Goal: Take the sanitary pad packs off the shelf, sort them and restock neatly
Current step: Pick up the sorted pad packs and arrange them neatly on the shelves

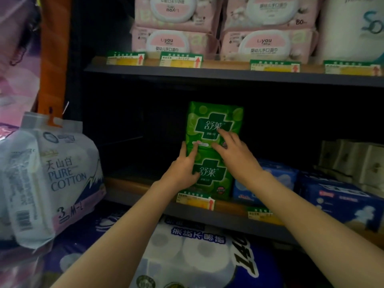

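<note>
Two green sanitary pad packs stand stacked on the middle shelf (pixel 128 185): an upper green pack (pixel 209 119) on top of a lower green pack (pixel 216 181). My left hand (pixel 182 169) lies against the left side of the stack where the two packs meet, index finger straight up on the front, thumb along the left edge. My right hand (pixel 234 152) rests on the front of the upper pack with its fingers spread and nearly straight. Blue pad packs (pixel 278 173) sit on the same shelf just right of the green stack.
The shelf's left half is dark and bare. A white Pure Cotton pack (pixel 54 175) stands at the left on purple toilet-roll bundles (pixel 197 250). More blue packs (pixel 340 200) and beige packs (pixel 353 159) fill the right. Pink wet-wipe packs (pixel 172 40) sit on the upper shelf.
</note>
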The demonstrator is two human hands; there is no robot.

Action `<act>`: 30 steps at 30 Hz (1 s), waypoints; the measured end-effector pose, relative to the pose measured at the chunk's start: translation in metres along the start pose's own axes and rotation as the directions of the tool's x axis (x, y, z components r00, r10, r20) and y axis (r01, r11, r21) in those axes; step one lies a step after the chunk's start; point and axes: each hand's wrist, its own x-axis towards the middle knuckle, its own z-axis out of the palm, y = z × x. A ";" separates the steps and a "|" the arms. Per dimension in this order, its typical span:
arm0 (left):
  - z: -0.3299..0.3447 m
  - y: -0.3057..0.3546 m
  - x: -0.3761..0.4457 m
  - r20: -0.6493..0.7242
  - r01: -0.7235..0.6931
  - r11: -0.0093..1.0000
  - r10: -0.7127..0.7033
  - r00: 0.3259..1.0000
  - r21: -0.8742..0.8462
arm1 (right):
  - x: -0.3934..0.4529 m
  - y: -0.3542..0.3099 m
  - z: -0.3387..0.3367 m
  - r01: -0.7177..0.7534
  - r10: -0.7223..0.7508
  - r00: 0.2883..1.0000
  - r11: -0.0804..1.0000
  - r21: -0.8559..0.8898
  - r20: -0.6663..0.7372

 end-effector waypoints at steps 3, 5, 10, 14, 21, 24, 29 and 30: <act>-0.002 0.002 -0.017 -0.064 -0.021 0.998 0.025 0.998 0.063 | -0.018 -0.018 -0.015 -0.067 0.067 0.998 0.998 0.002 -0.013; -0.004 -0.001 -0.041 -0.252 -0.074 0.996 0.086 0.964 0.054 | -0.043 -0.028 -0.021 -0.078 0.094 0.988 0.989 0.121 -0.125; 0.015 -0.029 -0.166 -0.534 -0.174 0.984 0.173 0.827 0.048 | -0.143 -0.094 -0.029 0.125 -0.046 0.982 0.886 0.447 -0.182; 0.059 -0.074 -0.288 -0.384 -0.156 0.984 0.179 0.906 0.092 | -0.243 -0.179 0.002 0.254 -0.306 0.951 0.728 0.637 -0.029; 0.137 -0.164 -0.426 0.449 0.141 0.891 -0.347 0.824 0.431 | -0.331 -0.298 0.070 0.002 -0.620 0.537 0.679 0.734 0.572; 0.148 -0.184 -0.452 0.714 0.080 0.851 -0.484 0.506 0.520 | -0.345 -0.315 0.081 -0.055 -0.610 0.471 0.700 0.712 0.637; 0.171 -0.199 -0.452 0.737 0.079 0.842 -0.509 0.445 0.533 | -0.344 -0.304 0.084 -0.084 -0.537 0.442 0.772 0.630 0.718; 0.175 -0.200 -0.451 0.734 0.070 0.840 -0.509 0.450 0.539 | -0.345 -0.302 0.086 -0.084 -0.523 0.434 0.787 0.611 0.734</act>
